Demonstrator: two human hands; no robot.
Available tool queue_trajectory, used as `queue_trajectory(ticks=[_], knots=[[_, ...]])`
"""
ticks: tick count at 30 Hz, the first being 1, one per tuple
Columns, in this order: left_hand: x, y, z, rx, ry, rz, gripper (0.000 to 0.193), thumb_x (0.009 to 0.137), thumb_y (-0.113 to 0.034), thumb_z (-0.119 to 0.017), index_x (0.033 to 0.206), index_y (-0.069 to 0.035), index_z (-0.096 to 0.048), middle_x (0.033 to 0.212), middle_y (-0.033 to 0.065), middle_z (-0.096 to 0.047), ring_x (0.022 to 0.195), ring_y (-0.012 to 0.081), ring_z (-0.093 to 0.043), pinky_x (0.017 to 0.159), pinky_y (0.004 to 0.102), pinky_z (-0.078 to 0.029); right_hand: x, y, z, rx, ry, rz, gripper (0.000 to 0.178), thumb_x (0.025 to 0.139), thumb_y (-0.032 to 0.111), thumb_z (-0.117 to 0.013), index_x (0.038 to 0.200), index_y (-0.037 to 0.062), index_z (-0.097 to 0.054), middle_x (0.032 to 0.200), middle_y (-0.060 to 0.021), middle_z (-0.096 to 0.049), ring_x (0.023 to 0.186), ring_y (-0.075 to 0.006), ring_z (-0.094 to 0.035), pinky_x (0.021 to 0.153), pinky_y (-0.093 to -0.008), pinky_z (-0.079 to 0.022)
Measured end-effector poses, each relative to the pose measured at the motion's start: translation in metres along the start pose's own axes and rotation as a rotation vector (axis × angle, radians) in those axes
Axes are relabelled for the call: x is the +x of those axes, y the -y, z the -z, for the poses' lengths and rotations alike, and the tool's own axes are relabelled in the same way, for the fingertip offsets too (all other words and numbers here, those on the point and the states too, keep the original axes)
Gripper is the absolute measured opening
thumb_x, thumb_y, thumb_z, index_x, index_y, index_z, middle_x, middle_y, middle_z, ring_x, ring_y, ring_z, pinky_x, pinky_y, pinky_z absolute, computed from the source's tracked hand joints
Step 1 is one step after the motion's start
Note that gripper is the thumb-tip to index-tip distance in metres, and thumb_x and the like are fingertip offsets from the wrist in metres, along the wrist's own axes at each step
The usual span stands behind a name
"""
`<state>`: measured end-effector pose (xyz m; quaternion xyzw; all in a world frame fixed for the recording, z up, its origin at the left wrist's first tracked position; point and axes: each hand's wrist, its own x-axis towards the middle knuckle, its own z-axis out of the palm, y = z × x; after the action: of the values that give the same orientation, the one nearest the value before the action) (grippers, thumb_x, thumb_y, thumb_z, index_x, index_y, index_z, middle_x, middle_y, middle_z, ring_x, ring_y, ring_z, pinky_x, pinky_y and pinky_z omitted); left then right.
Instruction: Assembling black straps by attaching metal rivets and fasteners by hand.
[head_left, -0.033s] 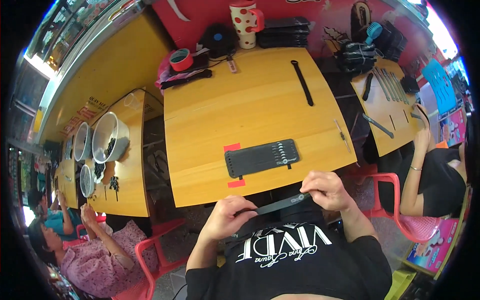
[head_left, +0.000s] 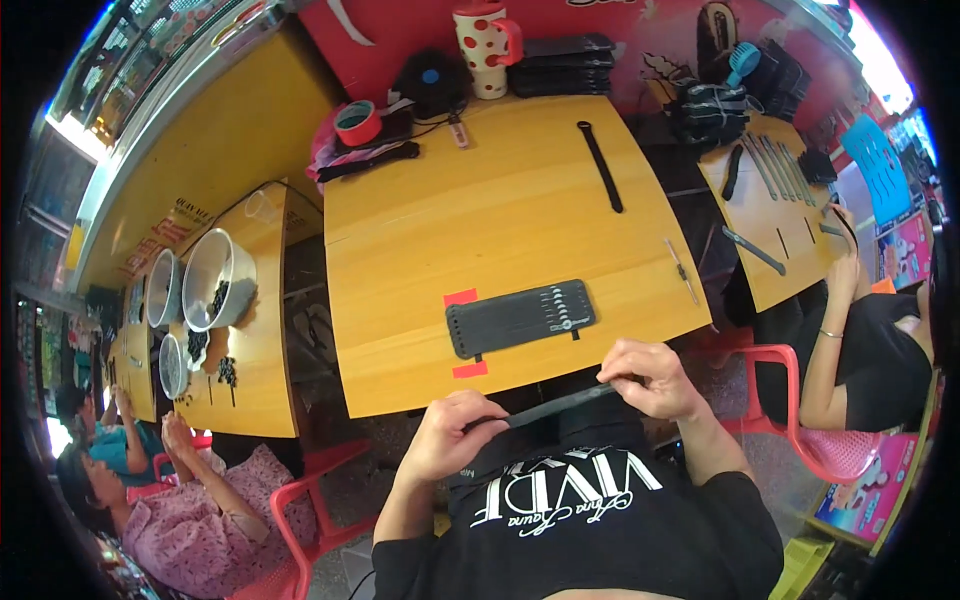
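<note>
A dark grey strap [head_left: 560, 404] is stretched between my two hands, just off the table's front edge and above my lap. My left hand [head_left: 455, 430] pinches one end with curled fingers. The other end is gripped by my right hand [head_left: 650, 378], thumb against bent fingers. Ahead of them on the wooden table [head_left: 450, 220] lies a flat dark panel [head_left: 510, 325], with holes along its left end and white marks at its right. Red tape pieces [head_left: 461, 297] sit at its left end. Farther back is a black strap [head_left: 600, 168]; a thin pointed tool [head_left: 683, 272] lies at right.
A spotted tumbler [head_left: 486, 55], a black stack [head_left: 562, 68] and a tape roll [head_left: 357, 122] line the back. Clear tubs [head_left: 220, 280] with black pieces stand on the left table. Co-workers sit on both sides; a red chair [head_left: 775, 375] is near my right arm.
The strap has turned a little between my hands, so the pale mark near its right end no longer shows. Both hands keep their hold, nearly in place.
</note>
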<state>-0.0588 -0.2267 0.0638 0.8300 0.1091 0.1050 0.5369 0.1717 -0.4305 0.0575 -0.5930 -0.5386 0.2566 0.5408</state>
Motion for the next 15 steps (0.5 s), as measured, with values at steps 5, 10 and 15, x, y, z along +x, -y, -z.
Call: queue_trajectory(ticks=[5,10,15], knots=[[0.008,0.021,-0.014,0.049,-0.111,0.06,0.01,0.077,0.0,-0.075,0.085,-0.001,-0.071,0.074,0.012,-0.066,0.071,0.0251,-0.065,0.064,0.0319,-0.05,-0.015,-0.027,-0.009,0.122,-0.132,-0.26,0.01,0.083,-0.008,-0.063,0.09,-0.0033,-0.066,0.078,-0.0065,-0.061,0.071,-0.0144,-0.058,0.062,-0.026,-0.045],[0.009,0.028,-0.015,-0.083,-0.227,0.175,0.017,0.079,0.007,-0.07,0.094,-0.001,-0.072,0.082,0.0073,-0.068,0.075,0.0154,-0.064,0.068,0.0274,-0.05,-0.013,-0.041,-0.016,-0.021,-0.402,-0.195,0.009,0.083,-0.009,-0.065,0.09,-0.0029,-0.067,0.074,-0.005,-0.058,0.067,-0.012,-0.056,0.06,-0.0249,-0.043],[0.01,0.042,-0.015,-0.596,-0.394,0.274,0.016,0.083,0.012,-0.066,0.096,0.004,-0.071,0.091,0.0038,-0.066,0.082,0.0087,-0.061,0.074,0.0214,-0.048,-0.006,-0.047,-0.02,-0.055,-0.498,-0.181,0.011,0.083,-0.008,-0.067,0.092,-0.0029,-0.068,0.075,-0.0029,-0.055,0.065,-0.0097,-0.05,0.058,-0.0233,-0.04]])
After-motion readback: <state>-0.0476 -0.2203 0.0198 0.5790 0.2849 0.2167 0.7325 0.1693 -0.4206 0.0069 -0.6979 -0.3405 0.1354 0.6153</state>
